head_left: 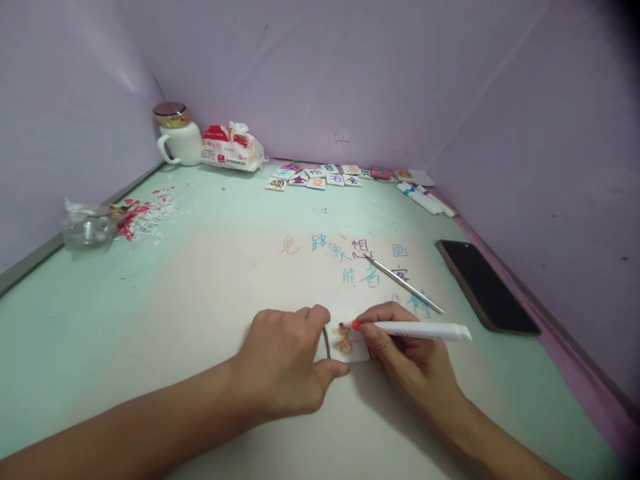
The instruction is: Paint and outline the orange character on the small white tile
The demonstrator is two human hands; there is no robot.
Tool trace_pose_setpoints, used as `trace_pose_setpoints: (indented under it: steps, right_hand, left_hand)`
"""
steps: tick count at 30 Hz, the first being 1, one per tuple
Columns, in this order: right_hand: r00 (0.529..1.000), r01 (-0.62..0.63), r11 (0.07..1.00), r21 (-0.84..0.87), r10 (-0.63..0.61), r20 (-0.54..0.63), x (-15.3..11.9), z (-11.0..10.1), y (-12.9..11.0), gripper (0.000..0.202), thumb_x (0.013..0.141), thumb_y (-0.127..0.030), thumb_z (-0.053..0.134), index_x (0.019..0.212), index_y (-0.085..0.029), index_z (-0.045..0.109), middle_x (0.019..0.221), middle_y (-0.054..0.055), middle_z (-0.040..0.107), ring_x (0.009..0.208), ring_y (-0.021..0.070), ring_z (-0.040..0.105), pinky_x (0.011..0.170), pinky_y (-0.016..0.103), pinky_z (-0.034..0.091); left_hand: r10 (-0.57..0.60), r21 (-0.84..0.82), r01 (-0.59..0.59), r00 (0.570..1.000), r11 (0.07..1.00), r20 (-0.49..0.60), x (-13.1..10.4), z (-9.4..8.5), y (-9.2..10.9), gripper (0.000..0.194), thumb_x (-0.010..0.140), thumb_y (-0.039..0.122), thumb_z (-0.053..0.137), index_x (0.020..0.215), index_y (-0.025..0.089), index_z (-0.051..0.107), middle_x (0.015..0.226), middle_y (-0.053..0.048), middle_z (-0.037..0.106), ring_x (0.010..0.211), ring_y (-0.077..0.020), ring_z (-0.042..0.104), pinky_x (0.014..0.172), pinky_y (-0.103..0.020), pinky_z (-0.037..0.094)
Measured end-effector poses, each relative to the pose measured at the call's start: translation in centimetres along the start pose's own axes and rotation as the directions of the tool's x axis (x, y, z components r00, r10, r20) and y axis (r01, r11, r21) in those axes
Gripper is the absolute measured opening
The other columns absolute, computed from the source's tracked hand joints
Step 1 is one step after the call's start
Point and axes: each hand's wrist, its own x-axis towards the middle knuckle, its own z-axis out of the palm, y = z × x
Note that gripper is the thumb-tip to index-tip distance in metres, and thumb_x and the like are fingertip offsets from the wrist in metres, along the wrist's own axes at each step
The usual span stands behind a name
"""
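Note:
My right hand [407,357] grips a white marker [425,331] with an orange-red tip, the tip resting at the upper edge of a small white tile [349,345]. The tile bears an orange character. My left hand [287,363] holds the tile in place, thumb and forefinger pinching its left edge. Both hands rest on the pale green table [190,280] near its front middle. Coloured characters are written directly on the table [350,257] just beyond the tile.
A thin metal rod [405,285] lies behind my right hand. A dark phone [485,287] lies at right. A row of lettered tiles [320,177] and white markers [425,199] sit at the back. A mug [180,137], tissue pack [233,148], clear bowl [90,227] and red-white crumbs [145,213] are at left.

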Motion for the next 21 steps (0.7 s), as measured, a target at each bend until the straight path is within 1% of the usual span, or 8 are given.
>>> trace_pose_setpoints:
  steps: [6, 11, 16, 21]
  right_hand:
    - [1.000, -0.030, 0.999, 0.013, 0.030, 0.005, 0.02, -0.08, 0.09, 0.015, 0.083, -0.033, 0.058, 0.078, -0.020, 0.062, 0.059, -0.003, 0.053, 0.046, 0.0103, 0.042, 0.042, 0.024, 0.031]
    - [1.000, -0.024, 0.999, 0.022, 0.024, 0.007, 0.03, -0.07, 0.12, 0.015, 0.083, -0.034, 0.059, 0.077, -0.021, 0.062, 0.059, -0.002, 0.054, 0.046, 0.0106, 0.042, 0.042, 0.025, 0.032]
    - [1.000, -0.015, 1.000, 0.019, 0.015, 0.006, 0.03, 0.04, 0.08, 0.015, 0.083, -0.034, 0.059, 0.076, -0.021, 0.062, 0.060, -0.002, 0.056, 0.047, 0.0106, 0.044, 0.043, 0.024, 0.034]
    - [1.000, -0.010, 1.000, 0.014, 0.010, 0.014, 0.00, -0.02, 0.04, 0.015, 0.083, -0.033, 0.058, 0.076, -0.021, 0.062, 0.059, -0.003, 0.054, 0.046, 0.0101, 0.043, 0.042, 0.024, 0.033]
  left_hand:
    - [-0.004, -0.014, 0.005, 1.000, 1.000, 0.012, 0.07, -0.07, 0.00, 0.035, 0.076, 0.050, 0.059, 0.096, 0.022, 0.052, 0.081, -0.002, 0.069, 0.068, -0.0256, 0.066, 0.057, -0.033, 0.042]
    - [-0.004, -0.018, 0.005, 1.000, 1.000, 0.014, 0.04, -0.11, 0.06, 0.035, 0.076, 0.049, 0.059, 0.096, 0.021, 0.052, 0.083, -0.002, 0.069, 0.069, -0.0263, 0.066, 0.058, -0.034, 0.043]
    - [-0.003, -0.007, 0.004, 1.000, 1.000, 0.016, 0.07, -0.11, 0.05, 0.035, 0.076, 0.049, 0.058, 0.096, 0.022, 0.052, 0.081, -0.002, 0.069, 0.068, -0.0262, 0.066, 0.058, -0.034, 0.043]
    - [-0.007, 0.001, 0.007, 1.000, 1.000, 0.021, 0.11, -0.22, 0.03, 0.035, 0.076, 0.050, 0.058, 0.095, 0.022, 0.052, 0.080, -0.002, 0.069, 0.067, -0.0265, 0.066, 0.056, -0.034, 0.042]
